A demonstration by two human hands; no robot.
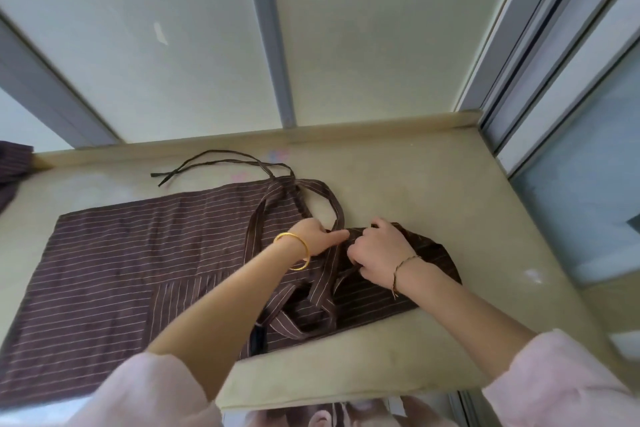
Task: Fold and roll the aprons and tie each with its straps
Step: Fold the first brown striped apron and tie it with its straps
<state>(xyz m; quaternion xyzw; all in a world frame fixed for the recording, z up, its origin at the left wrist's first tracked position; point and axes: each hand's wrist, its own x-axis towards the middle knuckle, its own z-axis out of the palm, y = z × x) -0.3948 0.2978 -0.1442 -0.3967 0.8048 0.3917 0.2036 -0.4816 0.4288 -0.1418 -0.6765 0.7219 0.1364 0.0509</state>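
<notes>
We see beige stone ledge (pixel 415 166), worn, with pale stains; low raised lip (pixel 346 126) along far edge. Behind it, frosted window panes (pixel 138 45) in grey frames (pixel 268 28), soft daylight coming through. At right we note sliding window tracks (pixel 533 45), bluish glass (pixel 581 184).

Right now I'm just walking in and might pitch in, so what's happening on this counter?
A person is working on a brown striped apron spread on the beige counter. Both hands meet at its right end: the right hand grips bunched fabric there, the left hand touches the wide straps beside it. Most of the apron lies flat, not yet rolled, and its thin ties trail loose at the far edge.
</notes>
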